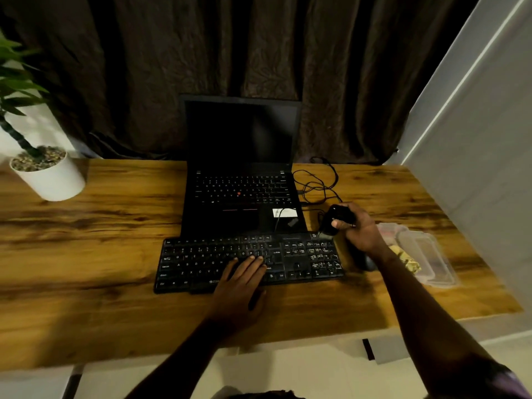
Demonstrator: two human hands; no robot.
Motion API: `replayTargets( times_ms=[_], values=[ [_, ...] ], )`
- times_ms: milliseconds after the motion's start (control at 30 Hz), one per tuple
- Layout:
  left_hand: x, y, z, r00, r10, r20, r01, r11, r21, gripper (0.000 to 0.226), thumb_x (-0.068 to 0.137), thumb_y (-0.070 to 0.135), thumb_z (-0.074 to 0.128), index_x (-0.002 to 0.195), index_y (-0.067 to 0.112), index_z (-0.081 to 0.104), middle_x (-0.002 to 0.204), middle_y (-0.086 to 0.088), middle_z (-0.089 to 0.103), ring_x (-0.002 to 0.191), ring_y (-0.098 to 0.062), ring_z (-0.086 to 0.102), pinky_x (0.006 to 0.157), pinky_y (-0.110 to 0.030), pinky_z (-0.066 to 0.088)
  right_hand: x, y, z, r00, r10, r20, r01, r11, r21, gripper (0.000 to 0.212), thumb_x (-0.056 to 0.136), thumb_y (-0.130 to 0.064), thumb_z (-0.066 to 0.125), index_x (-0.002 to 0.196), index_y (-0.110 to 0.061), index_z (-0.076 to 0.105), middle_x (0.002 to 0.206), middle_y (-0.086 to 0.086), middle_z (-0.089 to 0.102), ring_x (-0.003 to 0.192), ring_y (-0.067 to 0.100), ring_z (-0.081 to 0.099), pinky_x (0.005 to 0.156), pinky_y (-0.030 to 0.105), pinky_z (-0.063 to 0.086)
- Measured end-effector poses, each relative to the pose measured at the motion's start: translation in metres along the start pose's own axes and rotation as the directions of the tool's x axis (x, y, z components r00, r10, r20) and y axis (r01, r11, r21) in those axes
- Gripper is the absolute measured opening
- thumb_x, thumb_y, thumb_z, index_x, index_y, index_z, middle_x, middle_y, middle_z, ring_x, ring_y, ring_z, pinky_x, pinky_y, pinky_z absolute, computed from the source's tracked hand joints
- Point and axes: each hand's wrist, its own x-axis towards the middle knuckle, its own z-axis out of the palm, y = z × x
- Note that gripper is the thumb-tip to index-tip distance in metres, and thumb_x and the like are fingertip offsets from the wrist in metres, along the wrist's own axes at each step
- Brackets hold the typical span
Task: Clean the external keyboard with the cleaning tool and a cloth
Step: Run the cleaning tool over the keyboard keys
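Keyboard (201,263) lies under flat left hand (241,277); right hand (359,231), grip closed on cleaning tool (335,218), hovers at its far-right corner.

Open laptop (241,156), potted plant (47,175), clear plastic container (429,254) on wooden desk (86,240), dark curtain (144,67) behind.

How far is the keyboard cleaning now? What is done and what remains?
Nothing looks finished yet. In hand: the right hand grips the black cleaning tool at the external keyboard's top right corner, and the left hand rests flat on its keys. Left: the other keys, then the wiping step.
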Motion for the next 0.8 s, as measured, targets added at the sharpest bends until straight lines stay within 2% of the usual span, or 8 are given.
replayTargets(
  times_ms=[100,200,267,433,500,633,733,800],
  values=[
    [0.0,-0.001,0.001,1.0,-0.001,-0.007,0.001,1.0,-0.009,0.057,0.097,0.05,0.042,0.143,0.018,0.049,0.151,-0.003,0.048,0.142,-0.02,0.04,0.117,-0.048,0.018,-0.003,0.005,0.001,0.996,0.082,0.032,-0.085,0.99,0.108,0.03,0.088,-0.007,0.069,0.115,-0.018,0.062,0.116,0.008,0.066,0.11,0.03,0.062,0.086,0.041,0.056],
    [0.0,-0.001,0.002,1.0,0.0,-0.008,0.0,1.0,-0.015,0.057,0.097,0.051,0.041,0.143,0.019,0.048,0.151,-0.003,0.047,0.142,-0.02,0.039,0.118,-0.049,0.02,-0.006,0.002,0.009,0.993,0.106,0.053,-0.113,0.979,0.171,0.032,0.09,-0.008,0.067,0.116,-0.028,0.064,0.121,0.008,0.065,0.111,0.028,0.063,0.08,0.038,0.058],
    [0.0,0.0,0.001,1.0,-0.007,-0.01,0.007,1.0,-0.024,0.056,0.096,0.051,0.042,0.143,0.02,0.048,0.151,-0.003,0.048,0.142,-0.019,0.04,0.12,-0.051,0.027,-0.006,-0.007,0.018,0.988,0.12,0.097,-0.136,0.972,0.192,0.034,0.092,-0.009,0.065,0.12,-0.026,0.062,0.125,0.01,0.062,0.111,0.024,0.062,0.075,0.029,0.059],
    [0.002,0.0,-0.001,1.0,-0.024,0.007,0.024,0.999,-0.039,0.058,0.096,0.052,0.045,0.144,0.02,0.047,0.152,-0.002,0.047,0.143,-0.018,0.039,0.119,-0.052,0.028,-0.008,-0.034,0.058,0.961,0.053,0.273,-0.065,0.997,0.038,0.033,0.093,-0.011,0.064,0.124,-0.022,0.059,0.118,-0.002,0.062,0.111,0.012,0.059,0.08,0.022,0.053],
    [0.002,0.0,-0.001,1.0,-0.027,0.004,0.028,0.998,-0.052,0.058,0.096,0.052,0.045,0.144,0.02,0.047,0.153,-0.002,0.046,0.143,-0.018,0.038,0.119,-0.052,0.027,-0.008,-0.04,0.067,0.96,0.047,0.278,-0.057,0.998,0.027,0.032,0.093,-0.012,0.064,0.122,-0.023,0.059,0.114,-0.006,0.062,0.108,0.009,0.06,0.079,0.019,0.051],
    [0.002,0.0,-0.002,1.0,-0.018,-0.024,0.017,0.999,-0.051,0.057,0.095,0.051,0.045,0.142,0.02,0.05,0.15,-0.002,0.049,0.141,-0.018,0.042,0.118,-0.052,0.03,-0.009,-0.039,0.059,0.961,0.046,0.272,-0.05,0.999,0.008,0.036,0.092,-0.008,0.064,0.123,-0.025,0.058,0.118,-0.002,0.063,0.113,0.015,0.06,0.086,0.027,0.053],
    [0.002,0.001,-0.002,0.999,-0.007,-0.039,0.005,0.999,-0.04,0.057,0.095,0.052,0.043,0.141,0.019,0.051,0.149,-0.002,0.051,0.139,-0.019,0.044,0.117,-0.052,0.032,-0.008,-0.03,0.044,0.968,0.055,0.246,-0.033,0.995,-0.093,0.041,0.092,-0.008,0.065,0.129,-0.024,0.054,0.12,0.003,0.061,0.112,0.019,0.06,0.077,0.02,0.051],
    [0.002,0.0,0.0,0.999,-0.001,-0.032,0.0,1.0,-0.02,0.057,0.094,0.053,0.042,0.14,0.02,0.051,0.148,-0.002,0.051,0.139,-0.019,0.044,0.12,-0.049,0.028,-0.01,-0.029,0.042,0.975,0.05,0.218,-0.02,0.99,-0.136,0.043,0.092,-0.011,0.066,0.13,-0.026,0.053,0.12,0.005,0.061,0.11,0.02,0.062,0.075,0.022,0.052]
  ],
)
